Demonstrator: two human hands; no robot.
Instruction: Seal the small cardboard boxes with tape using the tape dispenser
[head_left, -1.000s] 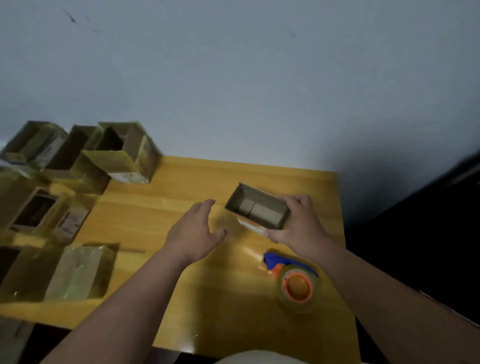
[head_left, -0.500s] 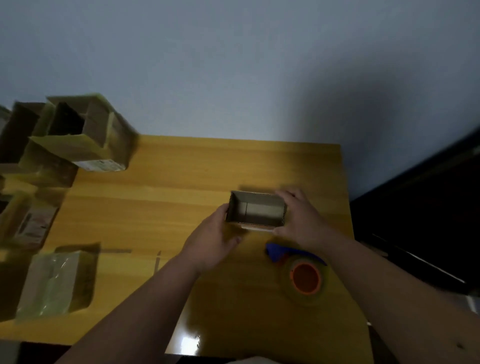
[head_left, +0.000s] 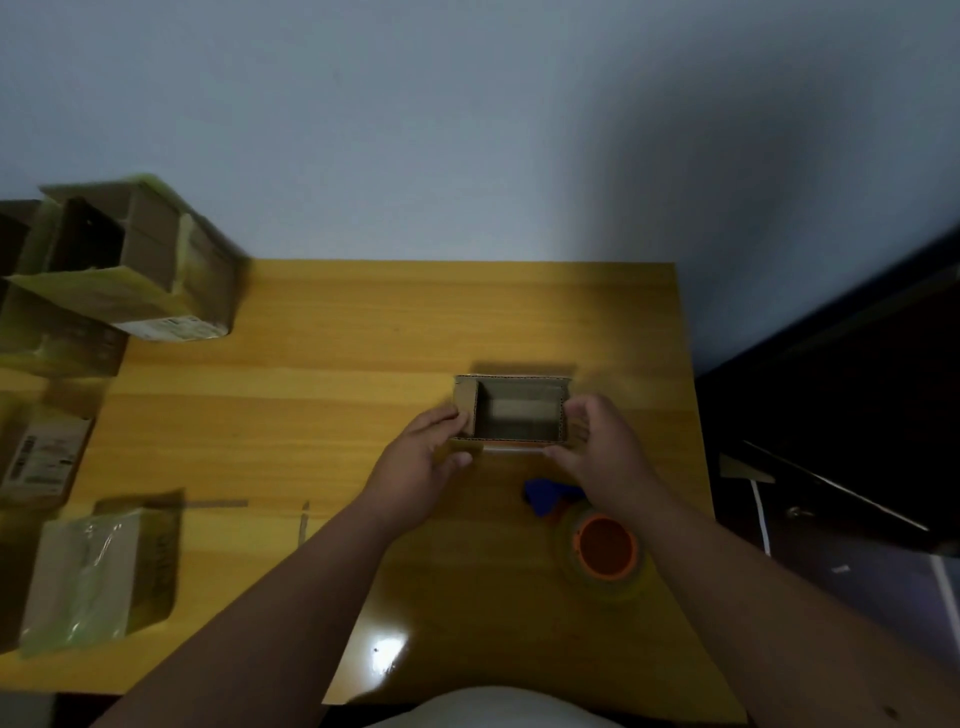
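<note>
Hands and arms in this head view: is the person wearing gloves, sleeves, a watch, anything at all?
No. The left hand and right hand are bare, no gloves or rings showing. Both forearms are bare to the picture's edge, with no sleeve, watch or band in view.

A single head-worn wide-angle view looks steeply down and forward from above the near edge of the counter (head_left: 322, 364), close enough that both forearms fill the lower frame, with the wall behind taking the upper half and the left margin blurred, perhaps by lens distortion.
</note>
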